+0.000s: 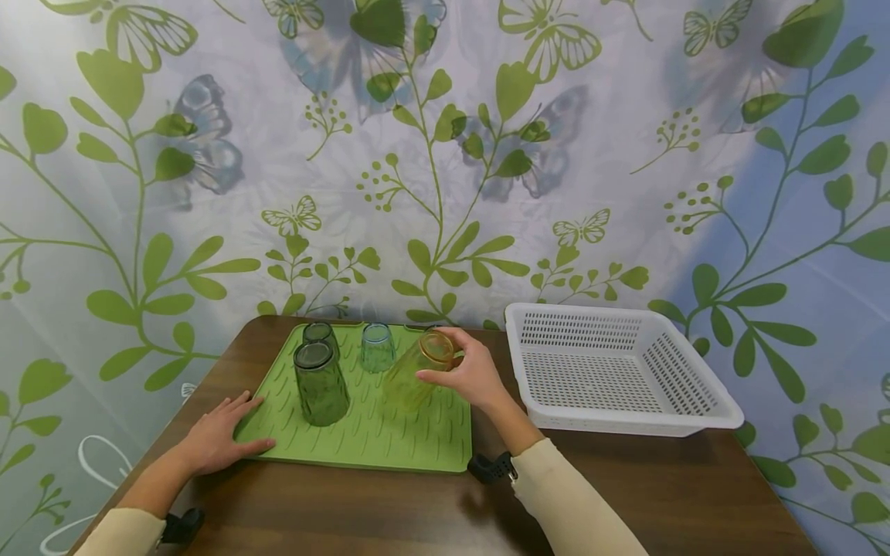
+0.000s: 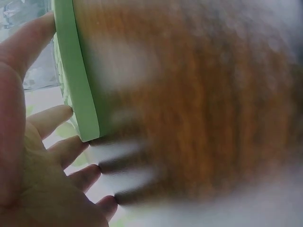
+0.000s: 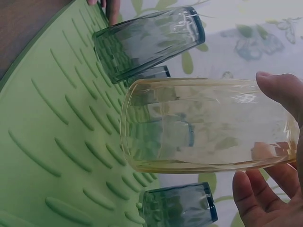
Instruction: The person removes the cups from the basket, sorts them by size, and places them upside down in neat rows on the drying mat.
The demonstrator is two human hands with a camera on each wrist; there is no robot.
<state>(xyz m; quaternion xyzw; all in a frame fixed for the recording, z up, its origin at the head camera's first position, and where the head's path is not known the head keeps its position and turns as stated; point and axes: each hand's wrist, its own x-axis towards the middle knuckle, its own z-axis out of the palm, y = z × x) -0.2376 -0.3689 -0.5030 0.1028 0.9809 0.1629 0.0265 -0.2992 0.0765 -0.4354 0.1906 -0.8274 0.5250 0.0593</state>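
My right hand [image 1: 476,374] holds an amber tumbler [image 1: 409,380] near its base, thumb on one side and fingers on the other. The tumbler is upside down and slightly tilted, its rim close over the green drying mat [image 1: 389,444]. My left hand [image 1: 217,439] lies spread at the mat's left edge, fingertips and thumb touching it. Upside down on the mat stand a tall grey-green glass [image 1: 322,386], a similar dark glass [image 1: 320,333] behind it and a short blue-green glass [image 1: 377,349]. Another short glass [image 3: 180,207] is mostly hidden behind my right hand in the head view.
To the right of the mat, a white perforated plastic basket [image 1: 626,423] sits on the brown wooden table [image 1: 626,486]. A curtain [image 1: 445,154] printed with leaves and butterflies hangs right behind the table's back edge.
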